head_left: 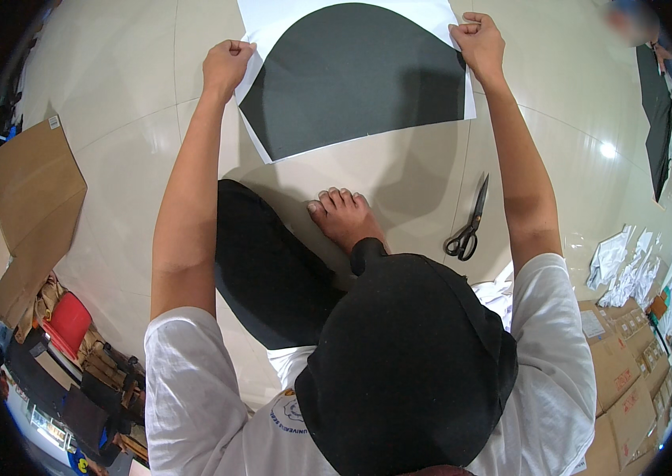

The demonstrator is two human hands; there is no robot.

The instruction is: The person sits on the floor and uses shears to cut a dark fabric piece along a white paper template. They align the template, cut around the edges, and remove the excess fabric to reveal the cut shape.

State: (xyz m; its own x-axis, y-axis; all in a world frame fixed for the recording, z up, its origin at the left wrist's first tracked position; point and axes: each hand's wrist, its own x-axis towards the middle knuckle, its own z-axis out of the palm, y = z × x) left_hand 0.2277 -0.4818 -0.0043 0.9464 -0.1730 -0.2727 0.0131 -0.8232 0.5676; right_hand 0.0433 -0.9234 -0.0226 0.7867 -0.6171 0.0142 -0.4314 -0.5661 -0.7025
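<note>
A dark grey, round-topped flat piece lies over a white sheet at the top of the view; whether these are cloth or paper I cannot tell. White margin shows along its sides and lower edge. With fingers pinched together, my left hand grips the white sheet's left edge. My right hand is closed at the opposite edge, thumb and forefinger against the sheet by the dark piece's corner. Black-handled scissors lie on the floor below my right hand, touched by neither hand.
My bare foot and bent leg in black trousers are between my arms on the tiled floor. Brown cardboard lies at left, near a red chair. White scraps and cartons are at right; another person is at upper right.
</note>
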